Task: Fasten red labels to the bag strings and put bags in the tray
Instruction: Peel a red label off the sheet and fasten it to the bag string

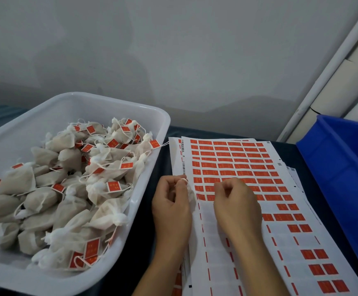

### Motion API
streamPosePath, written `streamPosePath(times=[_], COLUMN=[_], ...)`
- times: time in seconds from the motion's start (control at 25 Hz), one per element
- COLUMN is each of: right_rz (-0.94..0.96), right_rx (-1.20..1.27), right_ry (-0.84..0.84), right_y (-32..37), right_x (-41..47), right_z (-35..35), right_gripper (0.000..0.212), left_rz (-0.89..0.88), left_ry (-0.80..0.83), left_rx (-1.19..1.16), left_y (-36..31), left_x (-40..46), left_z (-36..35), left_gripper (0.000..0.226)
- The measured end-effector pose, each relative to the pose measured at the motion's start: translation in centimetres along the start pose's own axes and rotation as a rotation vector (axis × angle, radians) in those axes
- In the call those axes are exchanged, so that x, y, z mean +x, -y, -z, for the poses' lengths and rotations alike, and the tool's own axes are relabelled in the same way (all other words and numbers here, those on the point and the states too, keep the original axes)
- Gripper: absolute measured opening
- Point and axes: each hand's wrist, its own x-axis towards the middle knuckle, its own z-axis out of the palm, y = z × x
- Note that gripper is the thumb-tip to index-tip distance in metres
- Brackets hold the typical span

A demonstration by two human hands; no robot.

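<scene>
Bags (45, 189) with red labels already on their strings fill the white tray (158, 133) at about nine o'clock on the dark worktop (165, 159). They lie heaped from the far wall of the tray to the near one, and most of those on top show a red tag, so a good share of the work looks done. One string trails over the tray's far right rim towards the paper.

Just right of the tray, at about six o'clock, the left hand (171, 201) has its fingers curled round a small white bag (189, 193), pinching the gathered top or its string near the fingertips; the bag is mostly hidden behind the hand, and I see no label on it. This looks like the bag now in hand, not yet tagged and not yet in the tray.

Beside it the right hand (235, 201) rests on the label sheet (248, 248), fingers bent down onto a row of red labels (237, 165). It seems to be picking one off, though I cannot tell whether it holds one. The near rows of the sheet are largely stripped, the far rows full, and more sheets lie beneath.

At about three o'clock stands a blue bin (344, 178), its contents out of sight.
</scene>
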Motion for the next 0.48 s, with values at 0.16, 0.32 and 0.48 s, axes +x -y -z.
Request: streamPosePath(times=[0.16, 0.32, 0.48], right_rz=[0.142, 0.148, 0.212], right_rx=[-0.197, -0.259, -0.295], right_ry=[0.045, 0.051, 0.086], right_y=[0.6, 0.9, 1.1], right_x=[-1.0, -0.5, -0.2], right_z=[-0.3, -0.2, -0.4], right_gripper=[0.04, 0.033, 0.026], left_rz=[-0.003, -0.016, -0.029], left_ry=[-0.025, -0.024, -0.023], left_rx=[-0.002, 0.025, 0.019], left_y=[0.1, 0.1, 0.1], left_x=[0.2, 0.2, 0.2], left_z=[0.0, 0.0, 0.0], left_gripper=[0.015, 0.016, 0.016])
